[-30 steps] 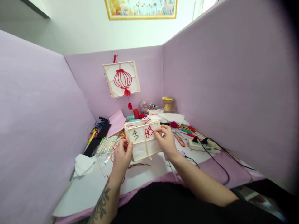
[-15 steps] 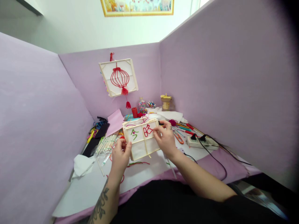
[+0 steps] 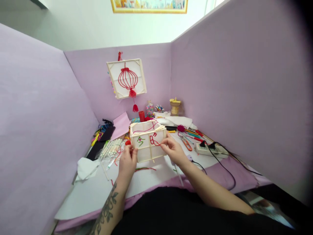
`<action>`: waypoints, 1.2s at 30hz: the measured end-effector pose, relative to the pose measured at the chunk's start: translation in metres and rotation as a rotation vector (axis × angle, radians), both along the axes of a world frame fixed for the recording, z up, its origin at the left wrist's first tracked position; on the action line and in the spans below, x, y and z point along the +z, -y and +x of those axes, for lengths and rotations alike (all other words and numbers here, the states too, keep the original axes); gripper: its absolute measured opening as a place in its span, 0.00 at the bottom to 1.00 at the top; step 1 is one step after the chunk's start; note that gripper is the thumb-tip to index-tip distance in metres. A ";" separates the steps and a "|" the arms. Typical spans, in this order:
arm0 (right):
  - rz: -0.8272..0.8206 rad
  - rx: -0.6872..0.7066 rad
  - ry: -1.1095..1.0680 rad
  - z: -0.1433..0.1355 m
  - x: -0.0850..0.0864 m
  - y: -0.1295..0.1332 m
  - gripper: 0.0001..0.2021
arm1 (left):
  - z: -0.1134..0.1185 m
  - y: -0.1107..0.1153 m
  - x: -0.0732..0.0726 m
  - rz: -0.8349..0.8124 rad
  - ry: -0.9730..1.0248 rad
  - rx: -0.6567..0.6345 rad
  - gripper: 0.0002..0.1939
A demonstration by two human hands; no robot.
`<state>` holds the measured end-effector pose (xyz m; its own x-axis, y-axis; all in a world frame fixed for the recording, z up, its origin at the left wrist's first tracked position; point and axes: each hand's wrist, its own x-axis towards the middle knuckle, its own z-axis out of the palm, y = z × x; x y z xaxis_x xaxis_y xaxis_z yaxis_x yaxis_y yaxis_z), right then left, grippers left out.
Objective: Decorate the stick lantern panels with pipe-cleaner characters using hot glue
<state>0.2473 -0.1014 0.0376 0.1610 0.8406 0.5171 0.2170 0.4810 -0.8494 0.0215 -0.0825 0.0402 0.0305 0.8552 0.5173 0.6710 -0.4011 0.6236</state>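
Note:
A small box-shaped frame (image 3: 144, 155) of pale sticks with white panels is held above the table, its top side tilted into view. On its front face are a green character (image 3: 140, 140) at left and a red character (image 3: 154, 140) at right. My left hand (image 3: 127, 160) grips the frame's lower left edge between thumb and fingers. At the right edge, my right hand (image 3: 172, 150) is closed on the frame, its thumb and fingertip at the end of the red strand. A dark red string lies across the frame's top.
Behind hangs a square panel (image 3: 144, 85) with a red lantern design. Wrapped sticks (image 3: 111, 150) and white paper (image 3: 85, 168) lie left. Orange-handled scissors (image 3: 187, 143), pens and a power strip (image 3: 211, 150) with black cords are right. Green and red strands (image 3: 145, 168) lie in front.
The frame has tipped so that more of its top shows. My right hand has moved slightly down its right side, and the lower part of the red character has changed shape.

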 end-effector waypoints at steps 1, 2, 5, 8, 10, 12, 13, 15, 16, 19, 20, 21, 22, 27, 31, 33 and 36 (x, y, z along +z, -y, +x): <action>-0.024 0.016 0.032 0.000 -0.002 -0.001 0.07 | -0.001 -0.003 -0.005 -0.017 -0.003 0.000 0.15; -0.052 0.021 0.057 0.000 -0.004 -0.001 0.07 | -0.001 -0.006 -0.009 -0.038 -0.009 -0.006 0.14; -0.094 -0.047 0.095 0.002 -0.008 0.005 0.07 | -0.002 -0.011 -0.019 -0.102 -0.029 -0.051 0.12; -0.071 -0.162 0.103 0.005 -0.010 0.023 0.08 | 0.000 -0.003 -0.019 -0.030 0.016 0.009 0.13; -0.055 -0.170 0.130 0.007 -0.007 0.037 0.07 | 0.004 0.011 -0.011 0.121 0.073 0.090 0.14; -0.028 -0.120 0.191 0.008 -0.002 0.049 0.06 | 0.012 0.028 0.002 0.191 0.092 0.006 0.12; -0.005 -0.090 0.226 0.007 0.001 0.052 0.05 | 0.016 0.035 0.009 0.155 0.088 -0.102 0.12; 0.056 -0.056 0.289 0.005 0.006 0.057 0.04 | 0.026 0.047 0.020 0.014 0.059 -0.309 0.13; 0.089 -0.053 0.312 0.004 0.008 0.058 0.04 | 0.030 0.050 0.023 -0.046 0.048 -0.380 0.13; 0.146 -0.056 0.359 -0.001 0.009 0.058 0.04 | 0.039 0.052 0.023 -0.112 0.023 -0.465 0.13; 0.151 -0.052 0.370 -0.002 0.008 0.058 0.04 | 0.041 0.051 0.020 -0.116 0.020 -0.466 0.12; 0.151 -0.046 0.380 -0.003 0.007 0.058 0.04 | 0.042 0.050 0.017 -0.119 0.022 -0.460 0.11; 0.151 -0.043 0.387 -0.004 0.006 0.058 0.04 | 0.042 0.050 0.015 -0.125 0.032 -0.451 0.11; 0.179 -0.066 0.388 -0.004 0.002 0.056 0.04 | 0.042 0.050 0.012 -0.211 0.188 -0.396 0.11; 0.173 -0.069 0.373 -0.004 0.001 0.055 0.04 | 0.043 0.049 0.014 -0.341 0.347 -0.365 0.12; 0.165 -0.072 0.371 -0.004 0.002 0.055 0.04 | 0.043 0.048 0.013 -0.400 0.397 -0.378 0.13; 0.155 -0.084 0.367 -0.003 0.003 0.055 0.04 | 0.044 0.048 0.011 -0.458 0.432 -0.403 0.13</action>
<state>0.2441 -0.1560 0.0403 0.0067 0.7402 0.6724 0.5364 0.5648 -0.6271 0.0655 -0.1307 0.0514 0.2620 0.9535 0.1486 0.1843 -0.2006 0.9622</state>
